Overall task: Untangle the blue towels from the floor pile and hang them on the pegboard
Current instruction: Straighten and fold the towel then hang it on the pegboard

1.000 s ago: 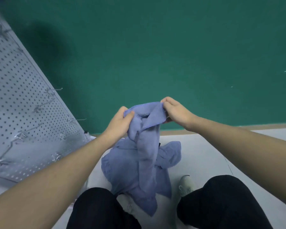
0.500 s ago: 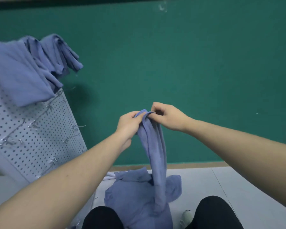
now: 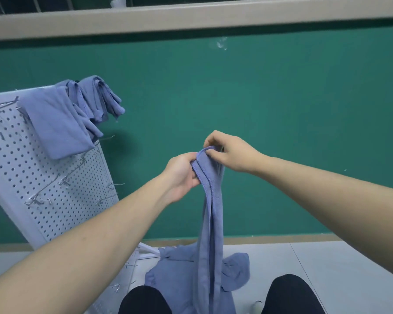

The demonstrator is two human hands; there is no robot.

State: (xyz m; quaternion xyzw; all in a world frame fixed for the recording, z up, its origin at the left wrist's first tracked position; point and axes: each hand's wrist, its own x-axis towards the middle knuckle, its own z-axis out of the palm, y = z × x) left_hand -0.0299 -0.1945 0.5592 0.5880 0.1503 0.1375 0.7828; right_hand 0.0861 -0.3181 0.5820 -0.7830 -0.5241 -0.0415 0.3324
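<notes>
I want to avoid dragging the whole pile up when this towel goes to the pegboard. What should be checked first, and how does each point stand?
1. Left hand grips the lifted towel at its top: ok.
2. Right hand pinches the same top edge: ok.
3. Towel's lower end free of the floor pile: not ok, it reaches into the pile.
4. Towel spread open: not ok, bunched into a strip.
5. Bare hooks on the pegboard: ok.
6. Hung towels secure: cannot tell.

Green wall [image 3: 281, 98] fills most of view, small pale scuff near top. Beige ledge [image 3: 191, 18] runs across above it, dark gap w/ thin bars behind. Tan baseboard [image 3: 281, 239] at bottom. Floor [image 3: 327, 261] is light grey tile, thin seams. Lighting even, dim-ish.
</notes>
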